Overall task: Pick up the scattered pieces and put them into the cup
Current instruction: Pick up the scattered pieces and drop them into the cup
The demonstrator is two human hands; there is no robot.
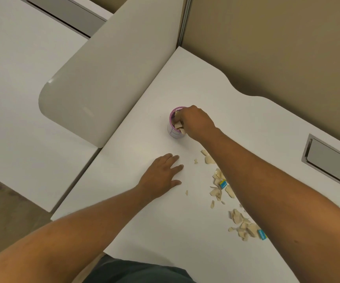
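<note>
A small cup [172, 134] with a purple rim stands on the white desk [216, 94], holding several beige pieces. My right hand [197, 122] is over the cup's mouth, its fingers closed on beige pieces [179, 126] at the rim. My left hand [162, 175] lies flat on the desk, nearer to me and a little left of the cup, fingers apart and holding nothing. Several beige scattered pieces [218, 178] lie in a trail beside my right forearm, with a further heap [244, 225] closer to me.
Two small blue and yellow blocks [223, 184] [262, 234] lie among the pieces. A grey rounded divider panel [103, 82] stands left of the desk. A brown partition wall [277, 43] backs the desk. A grey cable hatch [328, 158] is set into the desk at right.
</note>
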